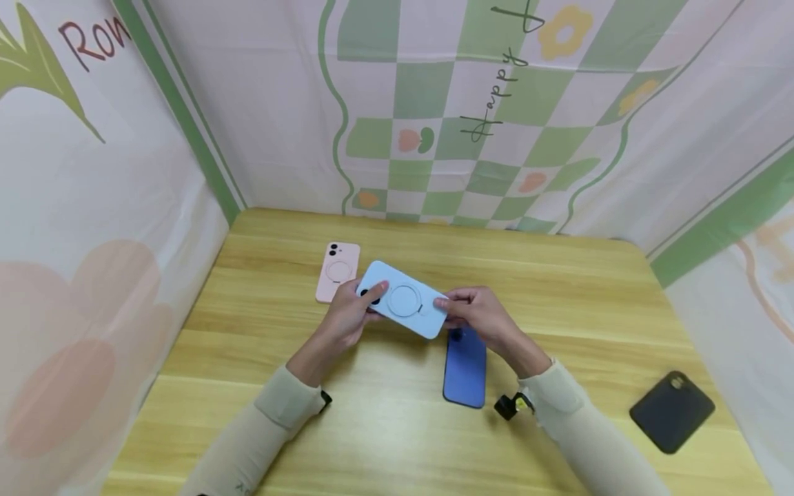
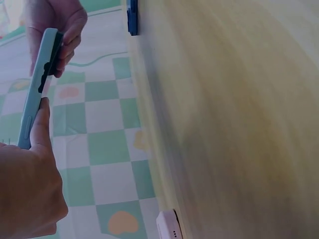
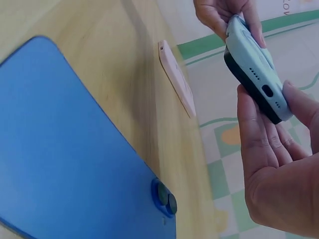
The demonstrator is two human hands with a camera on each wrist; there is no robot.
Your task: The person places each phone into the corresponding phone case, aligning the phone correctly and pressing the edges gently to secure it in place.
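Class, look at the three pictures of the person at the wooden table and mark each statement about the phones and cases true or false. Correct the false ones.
1. Both hands hold the light blue case above the table. True: the left hand grips one end, the right hand the other.
2. The pink case lies on top of the blue phone. False: they lie apart on the table, the pink one behind the left hand.
3. The dark case lies near the table's right edge, touched by neither hand. True.
4. The blue phone stands upright on its edge. False: it lies flat, back and camera facing up.
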